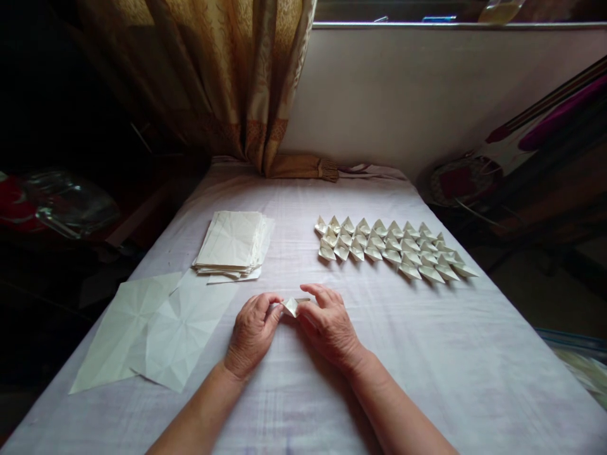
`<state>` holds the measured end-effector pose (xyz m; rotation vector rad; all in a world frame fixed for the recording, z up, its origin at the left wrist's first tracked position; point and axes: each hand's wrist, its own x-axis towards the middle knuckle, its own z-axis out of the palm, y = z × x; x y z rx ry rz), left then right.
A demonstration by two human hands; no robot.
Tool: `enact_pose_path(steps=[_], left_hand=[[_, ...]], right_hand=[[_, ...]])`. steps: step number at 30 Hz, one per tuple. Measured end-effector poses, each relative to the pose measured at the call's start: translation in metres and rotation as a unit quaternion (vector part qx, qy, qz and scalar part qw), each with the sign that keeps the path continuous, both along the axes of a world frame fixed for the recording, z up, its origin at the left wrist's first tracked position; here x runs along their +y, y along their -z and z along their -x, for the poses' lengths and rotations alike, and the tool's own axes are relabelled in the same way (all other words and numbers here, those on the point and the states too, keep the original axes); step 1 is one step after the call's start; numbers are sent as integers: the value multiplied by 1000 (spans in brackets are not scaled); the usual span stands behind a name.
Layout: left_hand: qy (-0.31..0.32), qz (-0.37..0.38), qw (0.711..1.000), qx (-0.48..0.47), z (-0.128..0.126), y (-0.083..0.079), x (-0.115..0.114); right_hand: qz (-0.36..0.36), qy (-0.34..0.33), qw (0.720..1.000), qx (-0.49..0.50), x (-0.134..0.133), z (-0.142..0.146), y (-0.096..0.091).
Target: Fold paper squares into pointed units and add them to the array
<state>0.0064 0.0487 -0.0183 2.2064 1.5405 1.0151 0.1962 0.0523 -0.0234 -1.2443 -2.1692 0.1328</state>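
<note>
Both my hands meet at the middle of the cloth-covered table (427,379), pinching one small folded piece of white paper (291,306). My left hand (251,332) grips its left end with thumb and fingers closed. Closed on the right end is my right hand (327,325), fingers curled over it. Behind the hands to the left lies a stack of creased white paper squares (234,243). Behind to the right, several finished folded paper boats (393,249) stand in neat rows.
Two large creased sheets (152,328) lie unfolded and overlapping at the table's left edge. A patterned curtain (227,76) hangs at the back, its hem resting on the table. Dark clutter stands off both sides of the table.
</note>
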Motion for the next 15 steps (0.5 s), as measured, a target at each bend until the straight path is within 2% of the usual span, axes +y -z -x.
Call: enact_pose_path(steps=[4,6,10,15], left_hand=[[44,-119,984,122,0,-9,-5],[54,-143,972,177,-1,-12,-4],[71,-130,966,212,-1,-15,2],[90,-73,975,189,3,-15,8]], right_hand=[[-3,-6,1000,-15,-1,3,-1],[0,-11,1000,-14,-1,3,0],[38,-11,999,-20,-1,3,-1],[96,-36,993,-66,9,-2,-14]])
